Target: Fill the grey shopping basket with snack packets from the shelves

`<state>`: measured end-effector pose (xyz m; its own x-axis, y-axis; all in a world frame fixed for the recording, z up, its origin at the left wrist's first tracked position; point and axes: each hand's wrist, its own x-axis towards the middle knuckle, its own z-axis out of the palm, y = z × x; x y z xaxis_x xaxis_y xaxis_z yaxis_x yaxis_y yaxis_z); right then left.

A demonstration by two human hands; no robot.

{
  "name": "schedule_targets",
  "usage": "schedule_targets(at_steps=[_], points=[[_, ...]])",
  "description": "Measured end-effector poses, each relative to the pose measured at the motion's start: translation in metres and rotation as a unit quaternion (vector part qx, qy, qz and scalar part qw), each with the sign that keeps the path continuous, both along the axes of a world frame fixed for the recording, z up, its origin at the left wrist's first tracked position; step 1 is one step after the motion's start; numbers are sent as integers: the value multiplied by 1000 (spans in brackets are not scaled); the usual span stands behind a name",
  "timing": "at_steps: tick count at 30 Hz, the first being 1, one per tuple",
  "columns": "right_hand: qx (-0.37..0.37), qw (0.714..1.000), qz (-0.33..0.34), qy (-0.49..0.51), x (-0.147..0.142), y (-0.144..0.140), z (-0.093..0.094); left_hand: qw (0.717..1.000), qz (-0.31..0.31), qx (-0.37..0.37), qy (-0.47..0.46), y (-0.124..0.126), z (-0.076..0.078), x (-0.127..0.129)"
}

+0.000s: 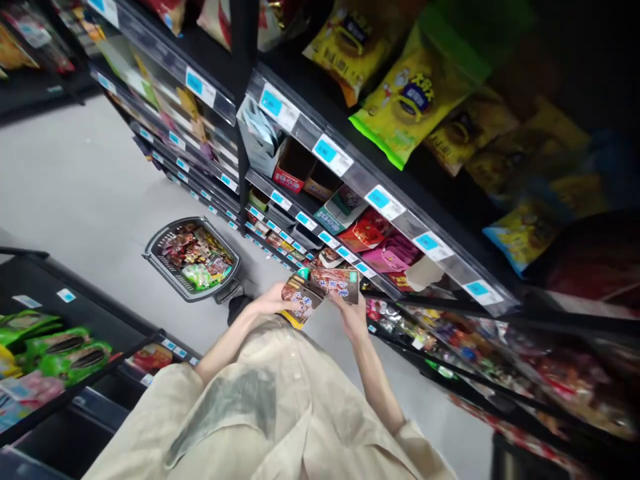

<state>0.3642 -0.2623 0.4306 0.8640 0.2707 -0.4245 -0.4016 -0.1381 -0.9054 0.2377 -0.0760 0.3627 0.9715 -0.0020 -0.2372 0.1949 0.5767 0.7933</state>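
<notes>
In front of my waist, my left hand [271, 299] is closed on a brown snack packet [301, 301] with a yellow lower edge and pale lettering. Beside it my right hand [351, 312] grips another brown snack packet [340, 281], which has blue-and-white lettering and a green corner mark. The two packets are close together, their near edges almost meeting. My fingers are partly hidden behind them. To the left on the floor stands a grey shopping basket [187, 293] holding many small wrapped snacks and a green-and-white packet [200, 276].
Dark shelving with price tags [327, 150] runs along the right, carrying yellow snack bags [405, 97] and open cartons [293, 167]. A second shelf with green bags [70, 353] stands at the lower left. Grey floor [65, 173] lies between them.
</notes>
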Motion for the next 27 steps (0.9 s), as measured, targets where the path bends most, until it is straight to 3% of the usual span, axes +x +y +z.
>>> schedule_targets(at_steps=[4, 8, 14, 17, 20, 23, 27], points=[[-55, 992, 108, 31, 17, 10, 17, 999, 12, 33, -11, 29, 1, -7], [-92, 966, 237, 51, 28, 36, 43, 995, 22, 96, -34, 55, 10, -12], [-132, 973, 188, 7, 26, 84, 61, 983, 24, 157, -91, 83, 18, -7], [-165, 960, 221, -52, 29, 98, 69, 977, 17, 187, -97, 90, 19, 1], [-212, 931, 252, -158, 43, 106, 86, 965, 32, 223, -134, 93, 24, 15], [-237, 892, 223, -312, 70, 113, 100, 951, 52, 239, -192, 91, 32, 37], [-313, 788, 169, -502, 116, 117, 100, 929, 26, 294, -221, 86, 42, 75]])
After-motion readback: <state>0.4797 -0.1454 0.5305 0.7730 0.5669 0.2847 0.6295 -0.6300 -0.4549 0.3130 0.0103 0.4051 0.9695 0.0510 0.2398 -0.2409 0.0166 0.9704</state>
